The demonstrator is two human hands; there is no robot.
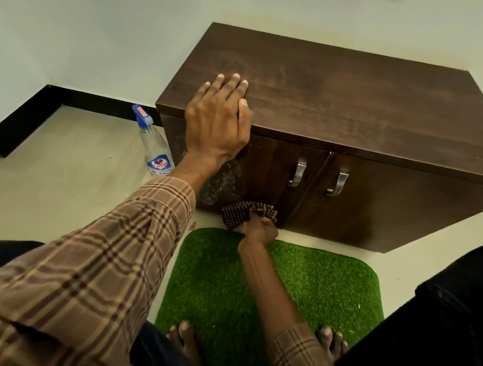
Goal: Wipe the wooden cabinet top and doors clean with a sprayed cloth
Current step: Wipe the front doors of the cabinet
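dark checked brown cloth [248, 213] bunched in curled right hand [261, 227] fingers, pressed low on left door of dark wooden two-door cabinet [356, 105], left hand [218, 117] flat with straight fingers on cabinet top's front edge, holding nothing, clear spray bottle [153, 144] on floor beside cabinet

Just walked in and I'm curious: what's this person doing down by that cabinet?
They are cleaning a dark wooden cabinet. The left hand lies flat on its top near the front corner, as if for support. The right hand grips a checked cloth and presses it low against the left door, which looks speckled beside it. A spray bottle stands on the floor at the cabinet's left end. The person's bare feet are on a green mat.
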